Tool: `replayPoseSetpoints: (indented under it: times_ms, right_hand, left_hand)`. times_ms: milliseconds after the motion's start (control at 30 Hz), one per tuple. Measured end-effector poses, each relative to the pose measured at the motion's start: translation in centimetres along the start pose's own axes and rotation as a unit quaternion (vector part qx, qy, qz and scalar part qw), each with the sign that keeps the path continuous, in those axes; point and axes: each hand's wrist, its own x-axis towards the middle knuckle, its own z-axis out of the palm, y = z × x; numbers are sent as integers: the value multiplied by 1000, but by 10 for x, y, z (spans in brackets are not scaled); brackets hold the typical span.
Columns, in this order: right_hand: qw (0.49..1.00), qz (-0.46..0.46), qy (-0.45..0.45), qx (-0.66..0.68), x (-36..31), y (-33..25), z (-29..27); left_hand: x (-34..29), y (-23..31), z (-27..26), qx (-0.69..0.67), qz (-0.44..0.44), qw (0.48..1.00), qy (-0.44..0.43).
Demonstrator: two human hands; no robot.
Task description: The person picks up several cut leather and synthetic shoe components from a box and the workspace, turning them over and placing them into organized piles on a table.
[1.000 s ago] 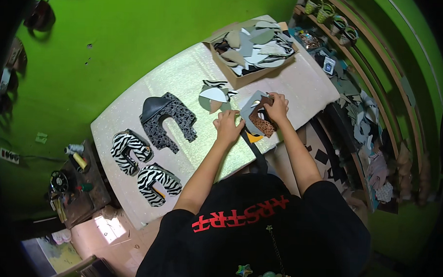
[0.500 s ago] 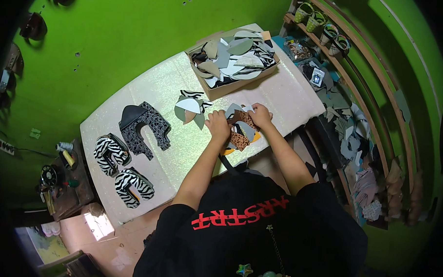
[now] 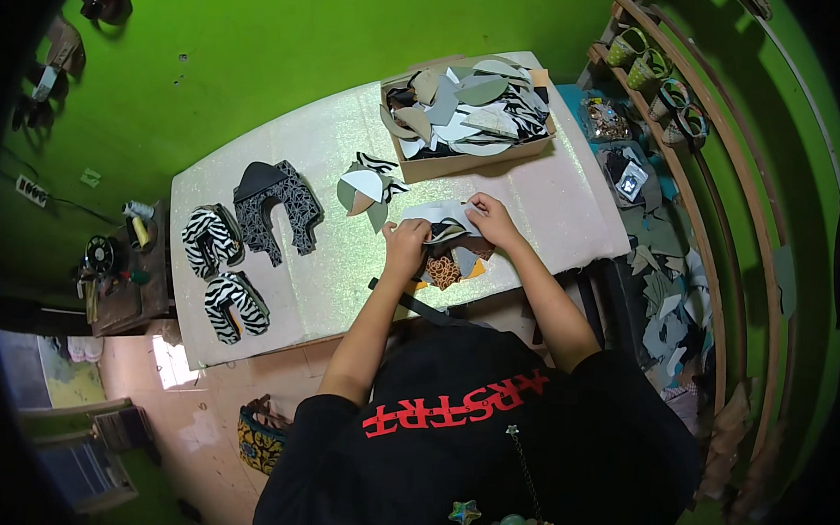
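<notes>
Between our hands, the layered stack of cut, flat sheet pieces is now showing a pale grey sheet along its far side, where brown-patterned material was lying uppermost half a second ago. We are gripping the stack's left edge with the curled fingers of our left hand and pinching its far right edge with our right hand; how many layers each is catching, we cannot tell. Striped black-and-white edges are showing in the middle. We are working at the near side of a long table with a pale, glittery cover. Nearer to us, a brown swirl-patterned piece is peeking out below the stack.

Left of our hands, a dark grey patterned arch-shaped stack and two zebra-striped arch-shaped stacks are resting. Beyond us, an open cardboard box is holding heaped offcuts. We are wearing a black T-shirt with bold red lettering across it; on the right, a small packet is carrying print too small to read.
</notes>
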Motion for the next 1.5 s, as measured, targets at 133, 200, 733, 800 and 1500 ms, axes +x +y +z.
replayPoseSetpoints:
  times_ms: [133, 200, 733, 800, 1500]
  right_hand:
    - [996, -29, -26, -76, 5, -30, 0]
    - [996, -51, -41, -61, 9, -38, 3]
    - [986, -158, -37, 37, 26, -115, -28]
    - [985, -139, -53, 82, 23, -128, -31]
    - [983, -68, -110, 133, 14, -137, 139]
  left_hand:
    - [9, 1, 2, 35, -51, 997, -36]
    - [14, 1, 2, 55, -62, 996, -43]
    - [29, 15, -16, 36, -97, 995, -11]
    - [33, 22, -15, -1, -91, 992, 91]
    - [-62, -73, -139, -676, -317, 664, 46]
